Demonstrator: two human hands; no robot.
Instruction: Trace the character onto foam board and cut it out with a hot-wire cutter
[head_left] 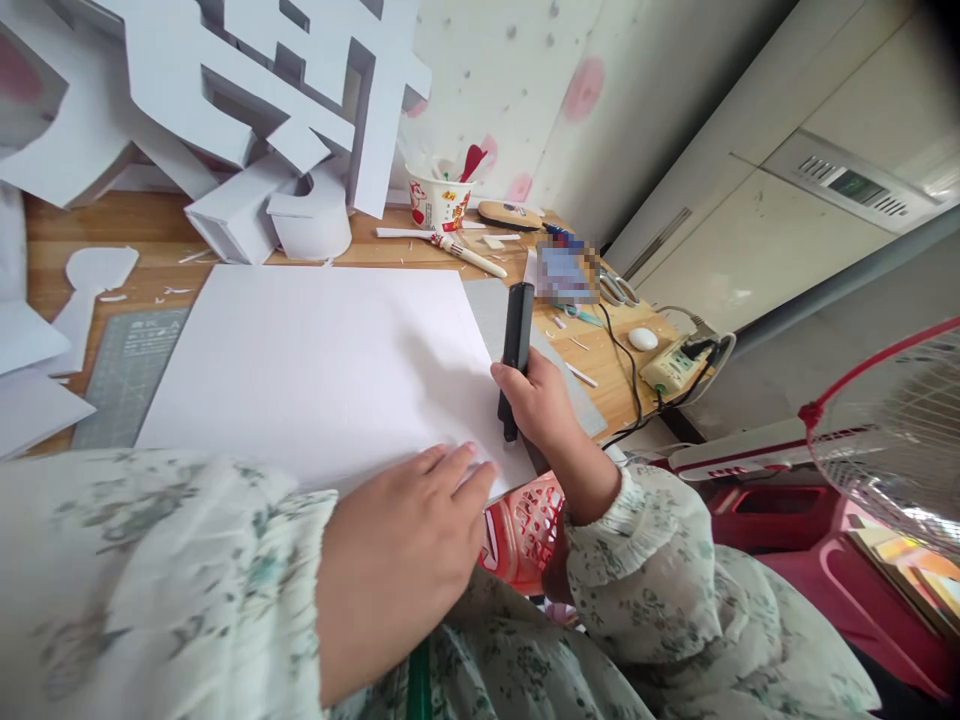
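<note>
A large white foam board (315, 350) lies on a grey-green cutting mat (127, 360) on the wooden table. My left hand (405, 555) rests palm down near the board's close edge, fingers stretched out and slightly apart, holding nothing. By the right edge of the board, my right hand (541, 400) is wrapped around a long black tool (517, 335) that looks like a utility knife. The tool stands nearly upright, its lower end close to the board. No blade can be made out, and whether the tip touches the board I cannot tell.
Large white cut-out foam characters (247, 90) lean at the back left. A paper cup (439, 200) with tools stands by the wall, near a cream-coloured pen-like tool (472, 255) and scissors (619, 290). A power strip (675, 365) with cables lies right; below is a red basket (521, 535).
</note>
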